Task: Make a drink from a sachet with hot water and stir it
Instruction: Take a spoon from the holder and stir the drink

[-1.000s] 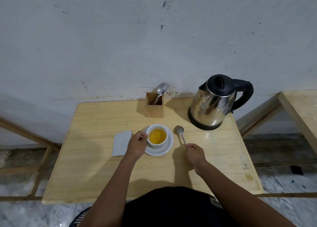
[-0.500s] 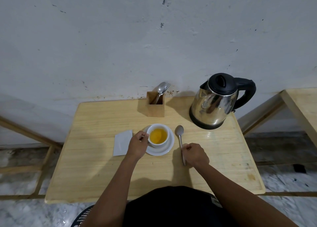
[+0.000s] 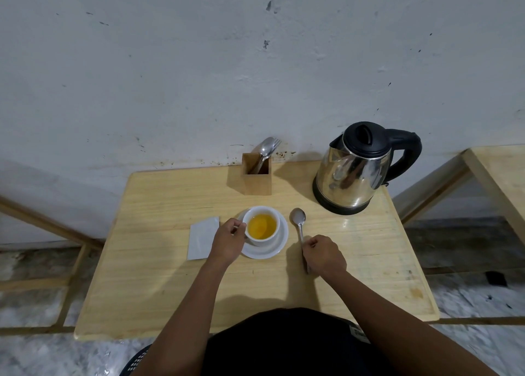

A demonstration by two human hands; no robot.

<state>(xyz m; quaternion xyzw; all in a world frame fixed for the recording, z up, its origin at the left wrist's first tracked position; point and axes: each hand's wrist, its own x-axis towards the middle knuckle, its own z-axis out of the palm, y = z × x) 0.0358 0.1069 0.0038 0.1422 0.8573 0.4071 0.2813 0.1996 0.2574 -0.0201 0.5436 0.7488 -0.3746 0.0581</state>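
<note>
A white cup [image 3: 262, 225] of yellow-orange drink stands on a white saucer [image 3: 274, 249] in the middle of the wooden table [image 3: 159, 284]. My left hand [image 3: 228, 240] grips the cup's left side at the handle. A metal spoon [image 3: 299, 225] lies on the table just right of the saucer, bowl pointing away from me. My right hand [image 3: 324, 255] is closed over the spoon's handle, near its end. A flat white sachet [image 3: 202, 238] lies left of my left hand.
A steel kettle [image 3: 355, 171] with black lid and handle stands at the back right. A wooden holder [image 3: 257, 178] with a spoon and fork stands at the back centre against the wall. A second wooden table [image 3: 502, 177] sits to the right.
My right hand has slid back along the spoon's handle toward me and closed over it; the spoon now lies flat on the table. My left hand has stayed on the cup.
</note>
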